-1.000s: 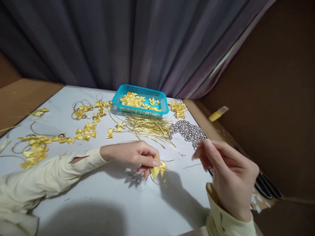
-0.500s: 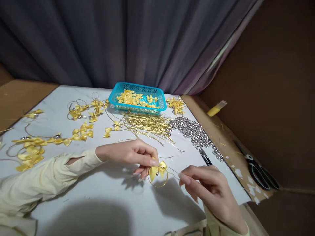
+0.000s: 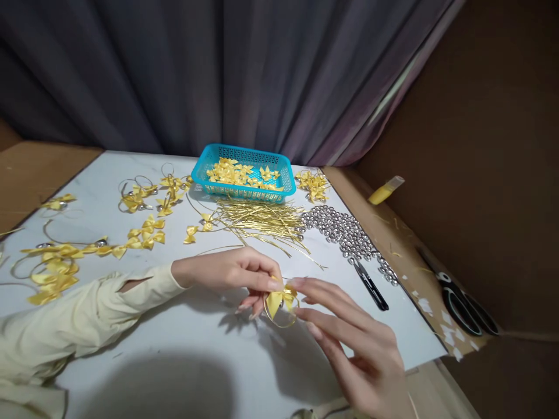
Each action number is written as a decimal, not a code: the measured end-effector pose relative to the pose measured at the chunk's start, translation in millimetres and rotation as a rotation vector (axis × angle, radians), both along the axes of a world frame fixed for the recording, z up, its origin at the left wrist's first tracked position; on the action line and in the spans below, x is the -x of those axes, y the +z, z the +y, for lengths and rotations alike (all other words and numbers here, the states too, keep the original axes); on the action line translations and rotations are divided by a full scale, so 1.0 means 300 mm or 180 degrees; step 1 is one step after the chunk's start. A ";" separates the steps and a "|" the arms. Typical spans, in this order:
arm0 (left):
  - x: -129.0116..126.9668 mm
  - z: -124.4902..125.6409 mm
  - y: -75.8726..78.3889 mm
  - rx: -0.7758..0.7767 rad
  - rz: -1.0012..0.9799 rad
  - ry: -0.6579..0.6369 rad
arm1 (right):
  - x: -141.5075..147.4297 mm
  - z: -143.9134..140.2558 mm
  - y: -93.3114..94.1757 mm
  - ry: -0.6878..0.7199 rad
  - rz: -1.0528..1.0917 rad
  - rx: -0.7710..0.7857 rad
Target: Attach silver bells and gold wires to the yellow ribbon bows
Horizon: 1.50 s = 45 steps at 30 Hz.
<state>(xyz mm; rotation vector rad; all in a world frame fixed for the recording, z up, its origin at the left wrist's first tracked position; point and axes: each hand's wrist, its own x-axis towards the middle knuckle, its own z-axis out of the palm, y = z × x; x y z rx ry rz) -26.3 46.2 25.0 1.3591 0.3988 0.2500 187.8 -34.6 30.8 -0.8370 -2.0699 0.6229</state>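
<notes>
My left hand point(image 3: 244, 276) is closed, pinching a yellow ribbon bow point(image 3: 274, 304) above the white table top. A loop of thin gold cord point(image 3: 279, 326) hangs round the bow, with a small silver piece partly visible at its middle. My right hand point(image 3: 353, 334) reaches in from the right, its fingers stretched out and apart. Its fingertips are at the bow's right edge and the cord loop; whether they touch the cord I cannot tell. Beyond my hands lies a pile of cut gold cords point(image 3: 262, 218), beside a heap of small shiny silver pieces point(image 3: 345, 230).
A turquoise basket point(image 3: 244, 193) of yellow bows stands at the back. Corded bows point(image 3: 56, 273) lie along the left, more bows point(image 3: 312, 185) at back right. Black-handled thread snips point(image 3: 369, 285) lie right of my hands; scissors point(image 3: 465, 308) and paper scraps lie on the cardboard beyond.
My right hand has moved left to the bow and spread its fingers, where before it was pinching a cord end out to the right. My left hand still holds the bow.
</notes>
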 end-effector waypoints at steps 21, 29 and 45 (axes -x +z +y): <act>-0.005 -0.015 0.002 -0.0601 0.0255 -0.0248 | 0.030 0.002 -0.020 -0.0522 0.0497 0.1525; -0.006 -0.031 0.013 -0.1616 0.0400 0.0009 | 0.027 -0.011 -0.021 -0.0794 0.0497 0.1387; -0.020 -0.093 -0.010 -0.4739 0.0625 0.0022 | 0.050 -0.074 -0.005 -0.1242 0.0101 0.1096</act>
